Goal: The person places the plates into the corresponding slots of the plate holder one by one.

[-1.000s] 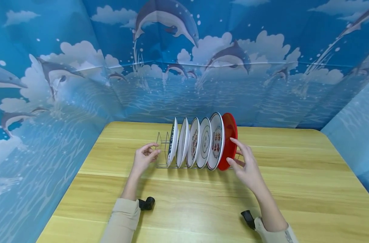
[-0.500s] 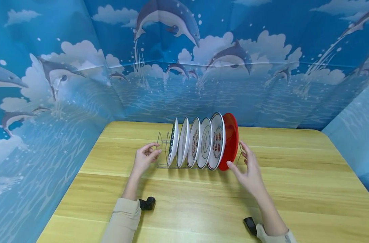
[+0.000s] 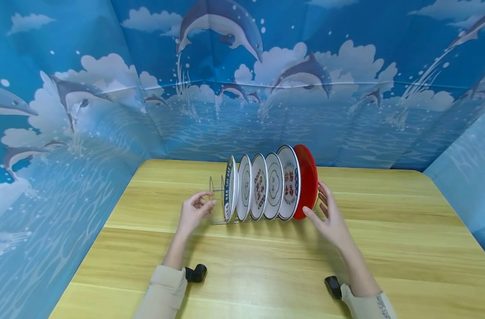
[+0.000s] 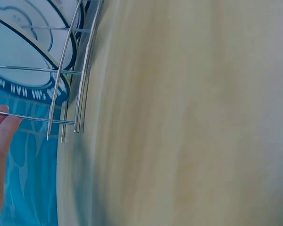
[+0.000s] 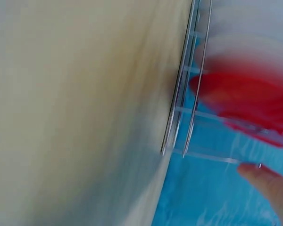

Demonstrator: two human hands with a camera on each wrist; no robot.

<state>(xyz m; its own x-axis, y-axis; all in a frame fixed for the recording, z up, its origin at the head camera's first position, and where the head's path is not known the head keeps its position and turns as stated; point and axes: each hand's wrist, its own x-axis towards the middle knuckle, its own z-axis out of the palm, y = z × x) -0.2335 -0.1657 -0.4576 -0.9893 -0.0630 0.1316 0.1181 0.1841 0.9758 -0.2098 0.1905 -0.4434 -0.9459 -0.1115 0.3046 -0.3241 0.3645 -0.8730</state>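
Note:
A wire dish rack [image 3: 218,223] holds several plates standing on edge. At its right end is a red plate [image 3: 308,181]; beside that stands a larger white plate [image 3: 290,179] with red characters. The leftmost, a white plate [image 3: 229,190], has a dark lettered rim. My left hand [image 3: 193,213] pinches the rack's left end wire between thumb and fingers. At the other end my right hand [image 3: 333,220] grips the end wire, its thumb close to the red plate's lower edge. In the right wrist view the thumb [image 5: 266,181] touches the wire; the other right fingers are out of that view.
The rack stands near the back of a wooden table [image 3: 250,266]. Behind it hangs a blue cloth [image 3: 242,119] printed with dolphins, which also runs along both sides. Black wrist cameras stick out at the left cuff [image 3: 196,273] and the right cuff [image 3: 333,287].
My right fingers have moved off the red plate to the rack's end wire. The rack has shifted slightly right and turned, right end away from me, left end nearer, carrying the plates along.

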